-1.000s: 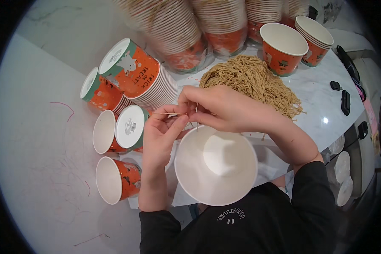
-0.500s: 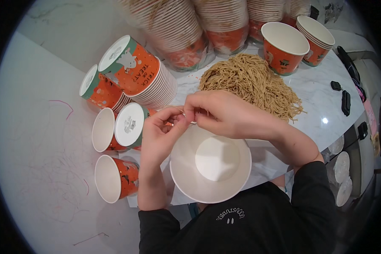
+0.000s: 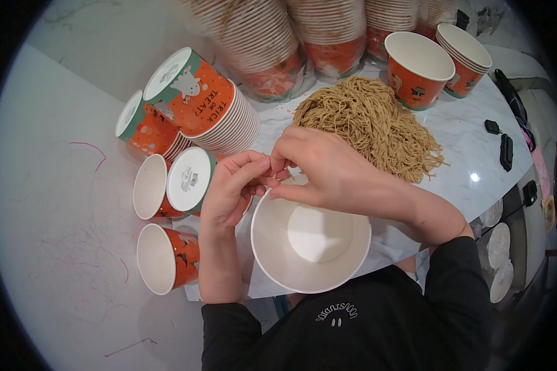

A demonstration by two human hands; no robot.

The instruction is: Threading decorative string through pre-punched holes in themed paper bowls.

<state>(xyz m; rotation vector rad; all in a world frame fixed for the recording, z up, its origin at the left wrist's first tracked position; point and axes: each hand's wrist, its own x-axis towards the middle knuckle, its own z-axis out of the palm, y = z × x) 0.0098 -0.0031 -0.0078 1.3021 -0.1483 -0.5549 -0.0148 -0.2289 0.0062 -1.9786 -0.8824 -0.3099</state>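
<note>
A large white-lined paper tub (image 3: 272, 241) stands mouth up on the table close to my body. At its far left rim my left hand (image 3: 238, 179) and my right hand (image 3: 319, 164) meet. Both are closed, thumbs and fingertips pinched together. A thin tan cord (image 3: 265, 154) shows faintly between the fingertips; most of it is hidden by my fingers. Just beyond my right hand lies a heap of tan cords (image 3: 368, 123). An upturned orange and green tub (image 3: 190, 179) sits left of my left hand.
Stacked upturned tubs (image 3: 201, 102) stand at the left, with single tubs on their sides (image 3: 156, 258) nearer me. Tall wrapped tub stacks (image 3: 266, 62) line the back. More upright tubs (image 3: 419, 65) stand far right, near small black objects (image 3: 506, 151) by the table edge.
My hands stay at the tub's far rim. The left fingers have curled in more, and the right hand has turned slightly with its thumb lower on the rim.
</note>
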